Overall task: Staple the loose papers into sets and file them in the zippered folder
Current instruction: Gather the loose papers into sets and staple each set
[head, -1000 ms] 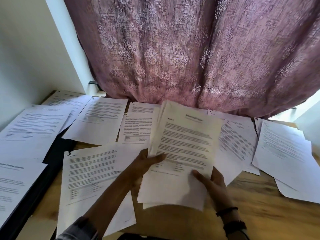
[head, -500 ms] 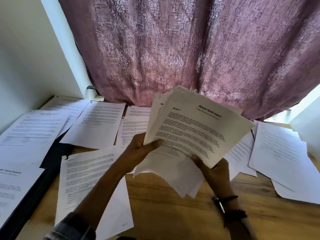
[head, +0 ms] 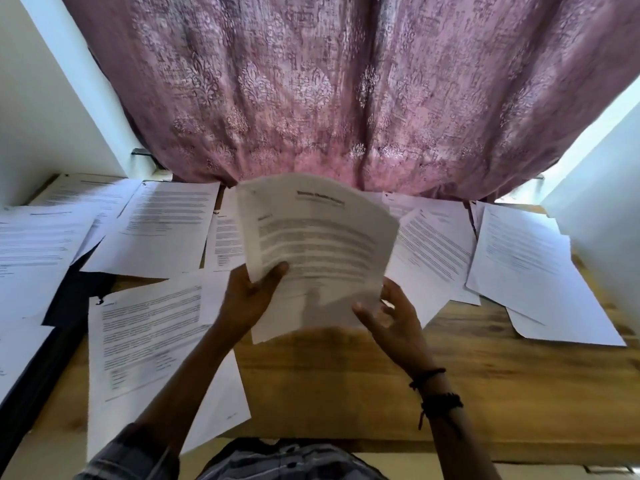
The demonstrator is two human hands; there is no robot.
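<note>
Paper stack (head: 322, 251) hovers near the table's (head: 485, 393) far edge. Your left hand (head: 249, 299) pinches it, your right hand (head: 391, 317) spread alongside.

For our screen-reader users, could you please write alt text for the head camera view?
A person's left hand grips a paper stack above a wooden table, the right hand open at its lower corner. More sheets cover the table below a pink curtain.

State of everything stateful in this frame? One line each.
paper sheaf: held above table, bowed, edges uneven
left grip: pinches sheaf's lower left edge
right grip: open, at sheaf's lower right corner
loose papers: flat on table, spread, overlapping
dark folder: mostly under papers, zip hidden
curtain: hanging closed
</note>
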